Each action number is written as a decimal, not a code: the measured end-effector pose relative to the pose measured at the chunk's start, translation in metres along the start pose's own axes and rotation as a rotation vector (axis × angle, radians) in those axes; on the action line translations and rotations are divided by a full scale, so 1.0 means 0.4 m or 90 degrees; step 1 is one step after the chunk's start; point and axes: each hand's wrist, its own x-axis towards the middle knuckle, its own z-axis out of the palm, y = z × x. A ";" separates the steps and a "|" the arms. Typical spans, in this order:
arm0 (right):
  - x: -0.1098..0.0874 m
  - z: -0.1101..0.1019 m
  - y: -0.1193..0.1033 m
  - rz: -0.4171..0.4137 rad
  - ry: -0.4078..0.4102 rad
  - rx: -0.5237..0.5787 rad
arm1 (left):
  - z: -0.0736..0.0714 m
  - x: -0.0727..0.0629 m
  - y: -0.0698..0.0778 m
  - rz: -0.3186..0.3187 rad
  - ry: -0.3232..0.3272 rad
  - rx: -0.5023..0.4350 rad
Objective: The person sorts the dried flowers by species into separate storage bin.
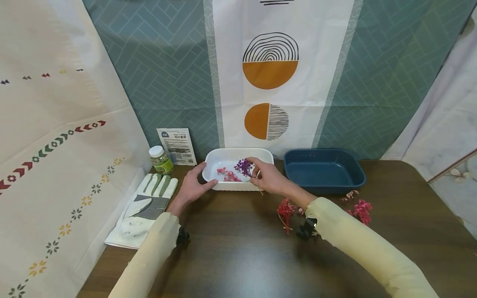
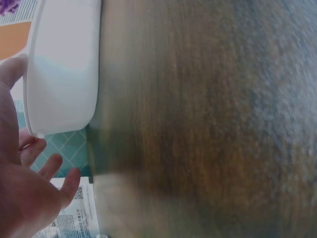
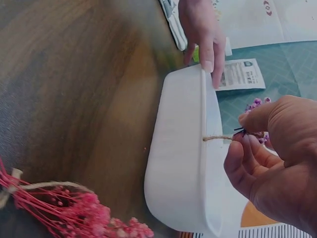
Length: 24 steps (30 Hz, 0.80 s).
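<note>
A white plastic tub [image 1: 238,186] stands on the table near the back cloth, with a sprig of pink dried flowers [image 1: 228,175] inside. At its left end my left hand [image 1: 191,186] grips the corner, thumb on the near rim and the forefinger along the end. Over the tub's right side my right hand [image 1: 269,177] pinches a small bunch of purple dried flowers [image 1: 244,167] by its stems. A twine end [image 3: 218,138] sticks out from these fingers across the rim. In the right wrist view, a tied pink bunch [image 3: 79,210] lies on the table.
To the right stands a dark blue tub [image 1: 322,189]. More pink flowers [image 1: 361,211] lie beyond the right forearm. At the left are work gloves [image 1: 143,211], a white-lidded jar [image 1: 162,160] and a printed packet [image 1: 177,145] leaning against the back cloth.
</note>
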 end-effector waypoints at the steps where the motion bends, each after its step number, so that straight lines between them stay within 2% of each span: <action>1: 0.004 -0.001 0.001 0.000 -0.005 -0.002 | 0.000 0.000 0.000 0.001 0.001 0.000; 7: 0.029 -0.009 0.002 0.012 -0.030 -0.017 | 0.000 0.002 -0.002 0.010 0.003 -0.004; 13: 0.055 -0.019 0.005 0.001 -0.039 -0.054 | 0.002 0.003 -0.004 0.015 0.007 -0.007; 24: 0.112 -0.007 0.017 0.041 -0.081 -0.104 | -0.002 -0.003 0.008 -0.001 0.003 -0.007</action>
